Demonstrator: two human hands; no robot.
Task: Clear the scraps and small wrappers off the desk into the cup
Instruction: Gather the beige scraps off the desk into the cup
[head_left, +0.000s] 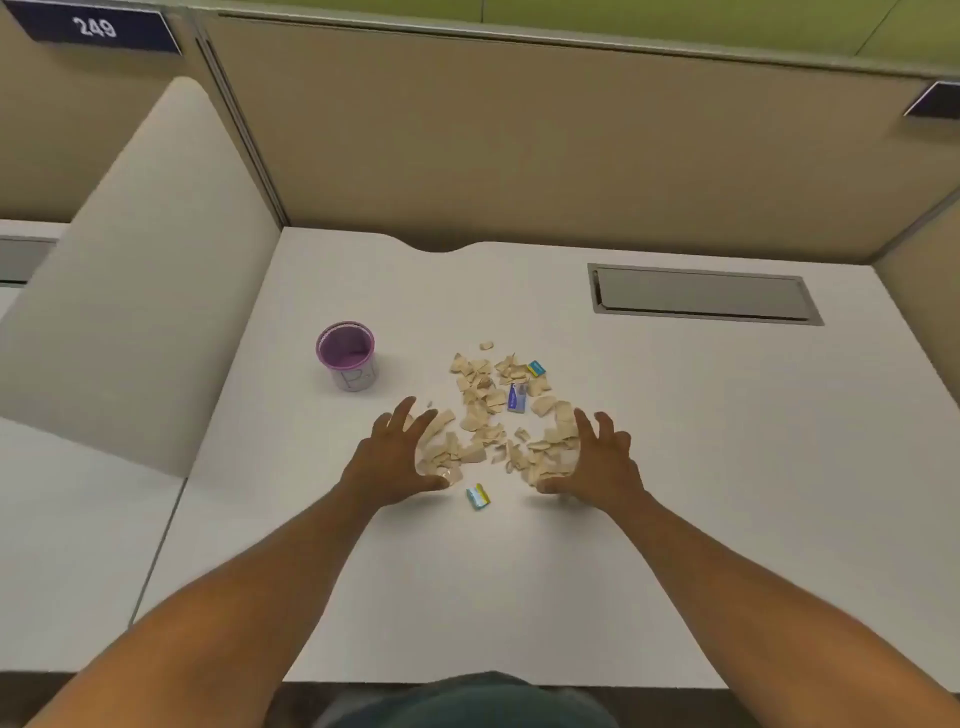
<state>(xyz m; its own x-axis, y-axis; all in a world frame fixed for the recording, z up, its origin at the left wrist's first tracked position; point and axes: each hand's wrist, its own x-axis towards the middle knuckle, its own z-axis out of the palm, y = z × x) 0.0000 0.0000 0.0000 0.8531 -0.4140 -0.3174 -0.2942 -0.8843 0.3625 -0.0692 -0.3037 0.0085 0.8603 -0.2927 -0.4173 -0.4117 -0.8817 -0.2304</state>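
Observation:
A heap of beige scraps (488, 410) lies in the middle of the white desk (675, 467). Among them sit a blue wrapper (517, 399) and a blue-yellow wrapper (536, 369); another small blue-yellow wrapper (478, 497) lies alone in front of the heap. A purple-rimmed cup (347, 355) stands upright to the left of the heap, apart from it. My left hand (397, 457) rests on the heap's left edge with fingers spread. My right hand (597, 457) cups the heap's right edge, fingers apart. Neither hand holds anything.
A grey cable hatch (701, 295) is set into the desk at the back right. Beige partition walls (519, 156) close the back and right. A white side divider (130, 312) stands on the left. The desk's front edge is close to my body.

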